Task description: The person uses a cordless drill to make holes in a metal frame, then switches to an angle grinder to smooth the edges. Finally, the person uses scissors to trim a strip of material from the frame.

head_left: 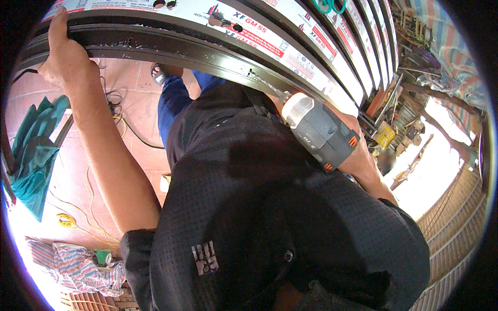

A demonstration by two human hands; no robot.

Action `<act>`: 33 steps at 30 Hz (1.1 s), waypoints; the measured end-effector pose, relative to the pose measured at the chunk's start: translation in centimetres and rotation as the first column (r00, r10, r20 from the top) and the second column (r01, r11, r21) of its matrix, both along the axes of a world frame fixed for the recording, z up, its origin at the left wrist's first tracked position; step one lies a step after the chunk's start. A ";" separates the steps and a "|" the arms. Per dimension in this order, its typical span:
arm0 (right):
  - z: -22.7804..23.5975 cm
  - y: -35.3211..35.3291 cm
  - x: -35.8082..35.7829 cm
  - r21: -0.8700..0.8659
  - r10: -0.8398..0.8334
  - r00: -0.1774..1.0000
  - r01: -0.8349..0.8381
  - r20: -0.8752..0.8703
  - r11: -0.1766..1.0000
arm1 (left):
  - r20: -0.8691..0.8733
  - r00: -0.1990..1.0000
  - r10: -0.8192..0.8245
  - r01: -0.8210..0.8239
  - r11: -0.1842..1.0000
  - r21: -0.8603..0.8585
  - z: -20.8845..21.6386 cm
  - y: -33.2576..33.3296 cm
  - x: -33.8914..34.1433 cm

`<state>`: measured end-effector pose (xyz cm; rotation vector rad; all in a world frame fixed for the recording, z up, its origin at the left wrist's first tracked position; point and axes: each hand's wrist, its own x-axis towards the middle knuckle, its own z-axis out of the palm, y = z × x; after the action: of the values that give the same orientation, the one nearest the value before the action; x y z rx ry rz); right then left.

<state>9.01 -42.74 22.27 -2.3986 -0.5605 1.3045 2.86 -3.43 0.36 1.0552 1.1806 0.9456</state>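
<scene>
Left hand point(68, 59), curled, grips one dark metal profile point(171, 50) near its left end, its fingers hidden. One yellow cable coil point(66, 220) lies on the floor point(140, 93). Rightward, several bars point(308, 28), too overlapped to count surely, wear white film point(267, 44) with red and black lettering. One grey power drill point(322, 132) aims its single bit point(265, 83) at the profile, contact unclear; the right hand point(350, 120) wraps round it, partly hidden.
</scene>
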 end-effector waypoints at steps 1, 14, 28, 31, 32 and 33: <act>0.0 0.0 0.0 -0.007 -0.002 1.000 0.002 -0.003 1.000 | 0.027 1.000 -0.012 0.012 1.000 0.000 0.0 0.0 0.0; 0.2 0.5 0.1 -0.001 -0.032 0.999 0.032 -0.022 0.999 | -0.026 1.000 0.007 -0.007 1.000 0.012 0.1 0.2 -0.3; 0.5 0.6 0.3 -0.037 0.000 0.999 -0.002 -0.051 0.999 | 0.045 0.998 -0.050 0.049 0.999 0.022 0.1 0.0 -0.4; 1.1 0.1 1.0 -0.069 0.069 0.997 -0.071 -0.043 0.995 | 0.043 0.999 -0.030 0.030 1.000 0.004 -0.4 0.1 -0.5; 1.3 -0.1 1.3 -0.095 0.130 0.991 -0.131 -0.015 0.987 | 0.024 0.999 -0.031 0.032 0.999 -0.021 -0.6 0.2 -0.5; 1.2 -0.2 1.6 -0.135 0.257 0.965 -0.247 0.059 0.960 | 0.006 1.000 -0.029 0.029 0.999 -0.045 -0.7 0.3 -0.5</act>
<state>10.63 -42.96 23.49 -2.5554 -0.8538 1.3925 2.32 -3.13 -0.37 1.0305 1.1739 0.8952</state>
